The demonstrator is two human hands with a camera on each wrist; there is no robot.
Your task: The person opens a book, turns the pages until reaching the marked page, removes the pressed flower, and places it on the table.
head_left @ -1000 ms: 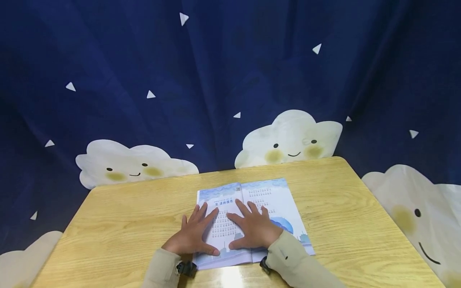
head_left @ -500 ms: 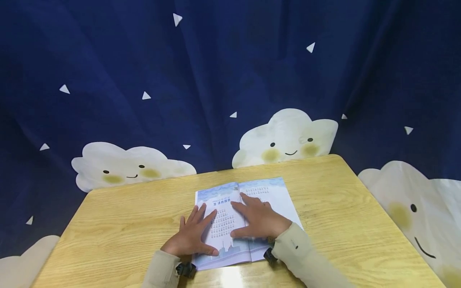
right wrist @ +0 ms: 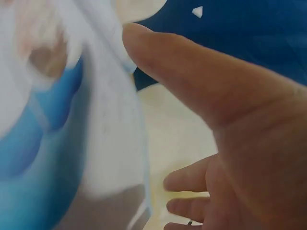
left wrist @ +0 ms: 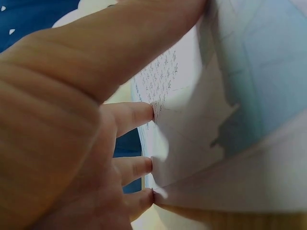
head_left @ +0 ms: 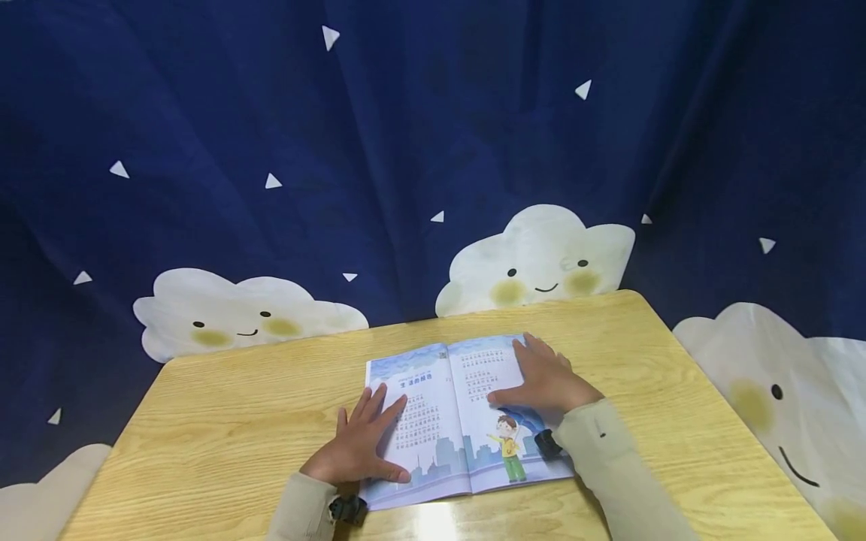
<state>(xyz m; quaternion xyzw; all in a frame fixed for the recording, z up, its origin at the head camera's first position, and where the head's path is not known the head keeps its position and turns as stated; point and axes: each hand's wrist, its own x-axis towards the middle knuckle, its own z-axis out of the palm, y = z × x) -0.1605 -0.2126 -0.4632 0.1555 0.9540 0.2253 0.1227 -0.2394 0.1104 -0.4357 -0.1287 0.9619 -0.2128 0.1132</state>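
An open book [head_left: 467, 443] lies on the wooden table, with printed Chinese text, a blue city skyline and a child with a blue umbrella on its pages. My left hand [head_left: 358, 443] rests with spread fingers on the left page's outer edge; in the left wrist view its fingertips [left wrist: 146, 112] touch the paper. Over the right page's outer edge is my right hand [head_left: 548, 379], fingers extended and apart, covering part of the text and umbrella. In the right wrist view the thumb [right wrist: 158, 48] is near the page edge, and neither hand grips anything.
The pale wooden table [head_left: 257, 421] extends around the book on all sides. Behind it hangs a dark blue curtain [head_left: 379, 150] with white triangles and smiling clouds. Black wrist cameras [head_left: 348, 509] are strapped at both cuffs.
My right hand has moved right, from the book's middle to the right page's outer edge, uncovering the text and the drawn child. The left hand stays in place.
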